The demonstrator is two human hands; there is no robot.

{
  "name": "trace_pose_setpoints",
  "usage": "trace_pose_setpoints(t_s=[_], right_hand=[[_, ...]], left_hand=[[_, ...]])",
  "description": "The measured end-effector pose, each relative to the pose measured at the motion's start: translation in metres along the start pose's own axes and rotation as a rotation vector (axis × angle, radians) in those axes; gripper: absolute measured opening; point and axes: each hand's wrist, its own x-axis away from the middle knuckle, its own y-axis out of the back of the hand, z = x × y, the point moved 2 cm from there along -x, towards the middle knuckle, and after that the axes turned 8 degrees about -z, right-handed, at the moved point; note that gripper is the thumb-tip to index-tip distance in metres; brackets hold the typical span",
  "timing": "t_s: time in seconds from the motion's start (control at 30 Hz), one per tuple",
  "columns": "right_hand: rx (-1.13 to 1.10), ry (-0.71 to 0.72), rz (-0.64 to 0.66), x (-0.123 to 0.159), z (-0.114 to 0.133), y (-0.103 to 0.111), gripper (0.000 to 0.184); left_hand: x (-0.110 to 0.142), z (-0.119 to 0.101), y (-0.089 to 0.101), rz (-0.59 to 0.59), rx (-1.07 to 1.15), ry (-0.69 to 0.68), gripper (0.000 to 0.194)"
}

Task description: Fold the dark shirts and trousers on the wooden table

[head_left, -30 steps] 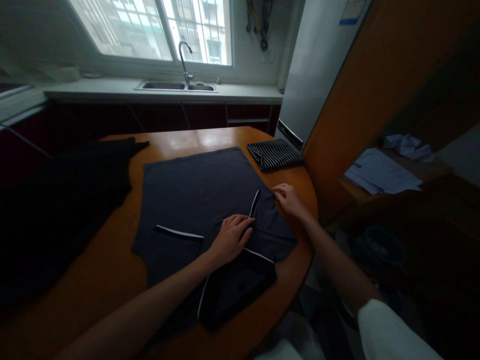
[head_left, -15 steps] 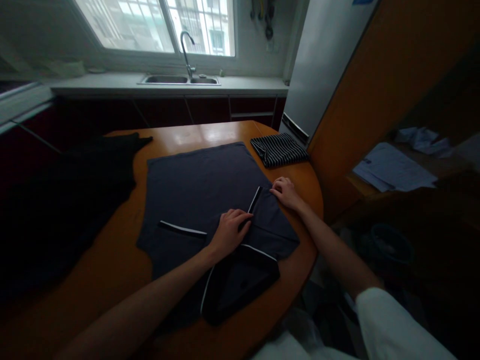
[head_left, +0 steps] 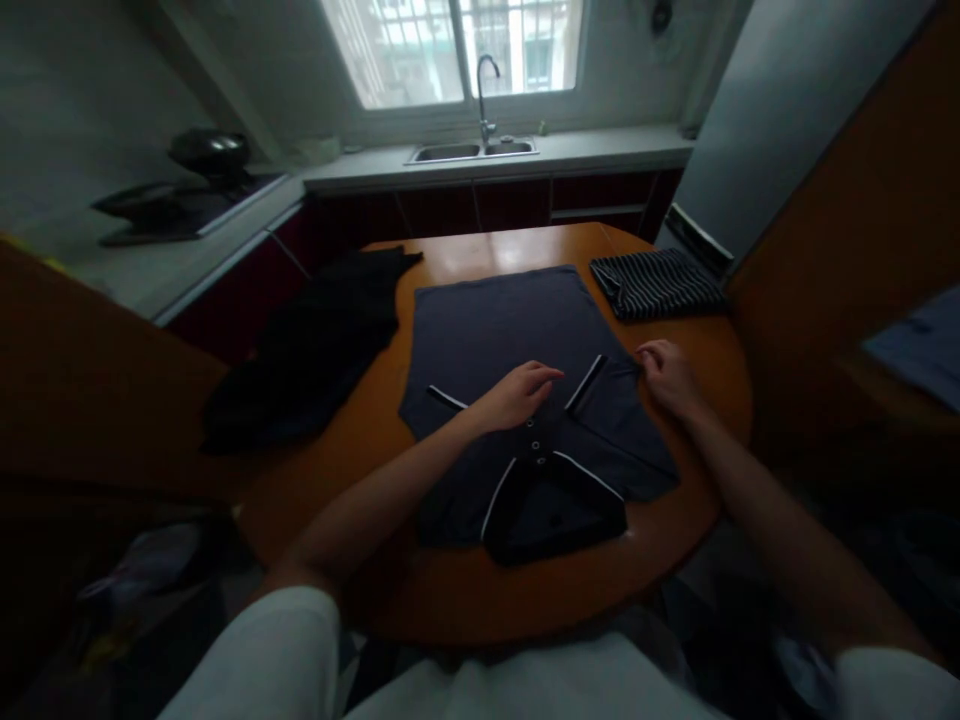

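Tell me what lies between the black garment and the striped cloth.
The grey shirt lies between the black garment and striped cloth, on the table, in the head view.

Two bare hands show, one left hand [head_left: 517, 398] and one right hand [head_left: 667, 378], at one table [head_left: 525, 605]. Three pieces of cloth lie there: one grey-blue shirt [head_left: 502, 325], one black cloth [head_left: 330, 325] and one striped cloth [head_left: 660, 284]. The shirt shows three buttons [head_left: 535, 445]. Beyond stand one faucet [head_left: 481, 95], two sink basins [head_left: 448, 152] and one window [head_left: 405, 60]
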Motion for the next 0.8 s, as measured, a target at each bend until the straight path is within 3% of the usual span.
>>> trace_pose_setpoints(t_s=[0.23, 0.37, 0.53, 0.67, 0.8], right_hand=[[-0.027, -0.053, 0.008, 0.001, -0.013, 0.004, 0.032], [-0.051, -0.057, 0.046, 0.008, -0.01, 0.007, 0.037], [-0.023, 0.1, 0.134, 0.053, 0.025, 0.021, 0.052], [0.056, 0.073, 0.307, 0.09, 0.04, 0.043, 0.063], [-0.032, -0.108, 0.113, 0.098, 0.028, 0.077, 0.058]], left_hand=[[0.006, 0.041, 0.075, -0.06, 0.133, 0.209, 0.03], [0.013, 0.063, 0.086, -0.134, 0.12, 0.308, 0.03], [0.001, 0.061, 0.058, -0.08, 0.069, 0.278, 0.03], [-0.03, 0.041, 0.022, 0.011, 0.017, 0.128, 0.031], [-0.074, 0.021, -0.021, 0.122, -0.118, 0.031, 0.034]])
